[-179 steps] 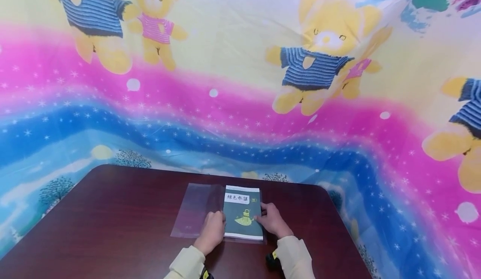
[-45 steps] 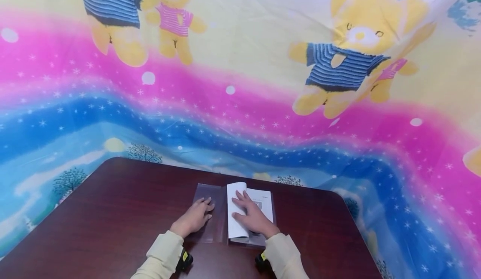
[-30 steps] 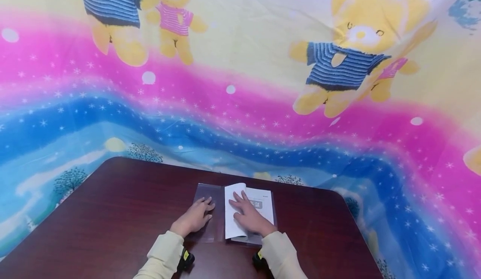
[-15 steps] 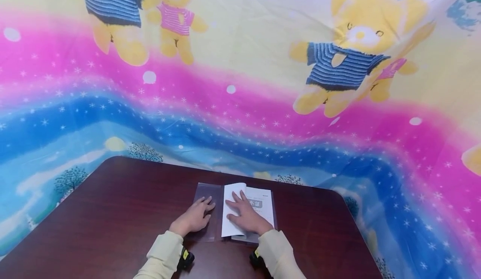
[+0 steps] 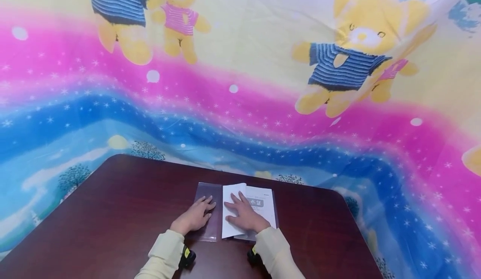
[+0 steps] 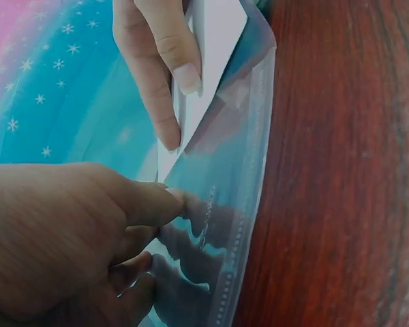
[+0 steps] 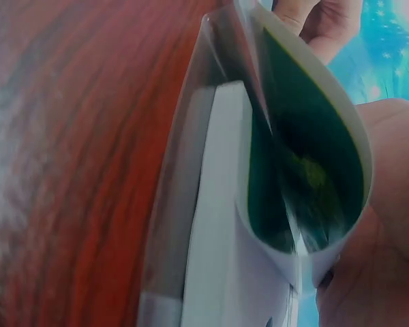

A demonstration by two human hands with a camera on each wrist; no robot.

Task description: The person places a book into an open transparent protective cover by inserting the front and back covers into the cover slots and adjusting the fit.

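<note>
A book lies opened at its title page, with its front cover folded over to the left, white inner side up. Across that cover spreads my right hand, fingers straight, pressing it. My left hand rests with extended fingers on the left flap of a clear plastic book cover. In the left wrist view, its fingertips touch the plastic near the white paper edge. The right wrist view shows the green outer side curling in a loop beside the page block.
The dark reddish-brown table has rounded far corners. Behind it hangs a cloth printed with bears and snowflakes. Black devices, one at the left wrist and another at the right, sit under the cream sleeves.
Six seconds ago the book lay closed, green cover up, with both hands at its sides. The cover has since been turned, and my right hand has slid slightly left on it.
</note>
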